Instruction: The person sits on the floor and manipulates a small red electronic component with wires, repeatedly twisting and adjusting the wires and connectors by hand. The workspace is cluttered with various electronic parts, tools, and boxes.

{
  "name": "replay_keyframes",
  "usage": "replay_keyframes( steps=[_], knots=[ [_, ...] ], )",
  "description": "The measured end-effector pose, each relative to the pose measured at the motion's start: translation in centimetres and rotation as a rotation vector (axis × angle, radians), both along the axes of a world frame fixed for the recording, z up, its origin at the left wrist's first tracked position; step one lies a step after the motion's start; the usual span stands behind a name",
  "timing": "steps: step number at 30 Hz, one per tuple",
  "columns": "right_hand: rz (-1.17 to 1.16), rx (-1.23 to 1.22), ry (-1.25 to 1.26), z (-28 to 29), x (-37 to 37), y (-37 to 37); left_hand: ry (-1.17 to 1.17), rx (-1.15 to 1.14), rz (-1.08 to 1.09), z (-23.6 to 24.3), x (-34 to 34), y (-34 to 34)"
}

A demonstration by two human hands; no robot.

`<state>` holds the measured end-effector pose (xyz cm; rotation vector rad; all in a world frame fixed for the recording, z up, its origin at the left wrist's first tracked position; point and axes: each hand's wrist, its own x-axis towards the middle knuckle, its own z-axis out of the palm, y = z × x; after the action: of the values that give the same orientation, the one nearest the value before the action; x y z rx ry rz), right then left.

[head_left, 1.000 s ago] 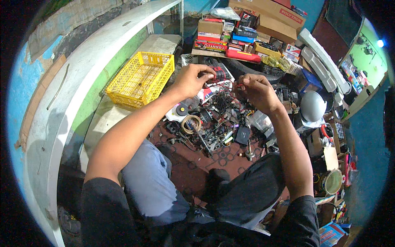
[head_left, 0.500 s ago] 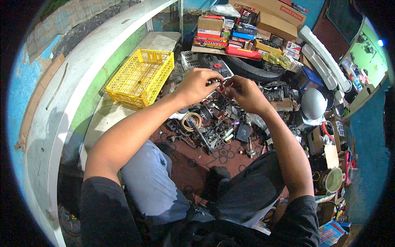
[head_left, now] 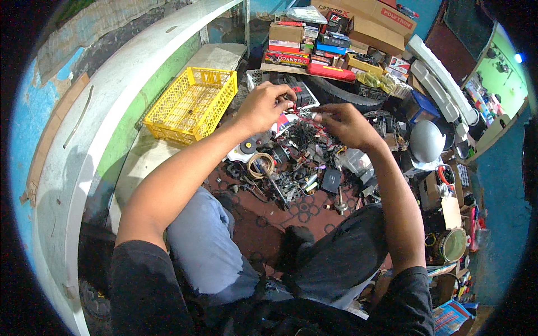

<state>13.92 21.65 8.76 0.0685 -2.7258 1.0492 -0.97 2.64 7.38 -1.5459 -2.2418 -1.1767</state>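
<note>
My left hand (head_left: 268, 106) is raised over a heap of small parts, thumb and fingers pinched on thin wires. My right hand (head_left: 346, 124) is closed opposite it, its fingertips also on the wires. Between the two hands run thin red and dark wires (head_left: 302, 113), small and partly hidden by my fingers. Below them a tangle of black cable (head_left: 302, 134) lies over the heap. Just beyond the hands is a dark boxy device (head_left: 303, 95) with a pale edge; I cannot make out its kind.
A yellow plastic crate (head_left: 191, 106) sits on the bench at left. Nearer me are a coil of tan hose (head_left: 260, 166) and a flat black box (head_left: 331, 182). A tyre (head_left: 350, 96) and stacked cartons (head_left: 336, 47) stand behind, with a silver dome (head_left: 427, 141) at right.
My hands have moved apart, the left slightly left and up, the right to the right and down. More of the wires, the black tangle and the boxy device now shows between them.
</note>
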Motion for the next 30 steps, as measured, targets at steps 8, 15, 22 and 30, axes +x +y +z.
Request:
replay_keyframes(
  steps=[8,15,22,30],
  knots=[
    [0.134,-0.984,0.118,2.1,0.6,-1.1,-0.07,0.041,0.116,-2.0,-3.6,-1.2],
    [0.117,-0.622,-0.041,-0.1,0.7,1.6,-0.033,0.233,0.062,-0.8,-3.4,-1.3],
    [0.206,-0.417,-0.155,-0.3,0.0,0.0,0.087,0.215,0.058,0.2,-1.3,-1.4],
    [0.172,-0.175,-0.131,-1.2,-0.7,-2.8,0.02,0.194,0.04,0.2,-0.7,-1.1]
  ],
)
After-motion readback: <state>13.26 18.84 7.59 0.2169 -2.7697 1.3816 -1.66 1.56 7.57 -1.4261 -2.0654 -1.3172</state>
